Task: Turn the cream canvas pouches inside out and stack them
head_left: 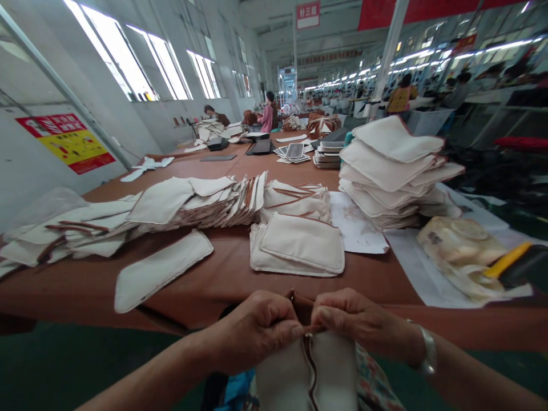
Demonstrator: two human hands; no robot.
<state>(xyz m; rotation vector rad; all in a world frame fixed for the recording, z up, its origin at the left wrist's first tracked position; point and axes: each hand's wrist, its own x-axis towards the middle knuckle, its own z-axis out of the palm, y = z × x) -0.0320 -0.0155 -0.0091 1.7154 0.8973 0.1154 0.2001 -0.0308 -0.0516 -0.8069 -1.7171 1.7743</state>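
Note:
A cream fabric pouch (282, 377) with a brown-edged seam down its middle hangs in front of me, at the near edge of the table. My left hand (261, 328) pinches its brown-trimmed top from the left. From the other side my right hand (359, 322), with a silver bracelet at the wrist, grips the same top edge. Between the two hands the brown lining shows, and the fingertips hide part of the rim. Just beyond lie a few flat cream pieces (303, 245) with stitched edges. A single cream piece (162, 271) rests at the left.
A long row of cream pieces (162, 200) spreads across the left of the brown-covered table (222, 285). At the right rise a tall stack of pieces (389, 165), a cloudy plastic container (462, 251) and a yellow-and-black handle (509, 262). Other people work farther back.

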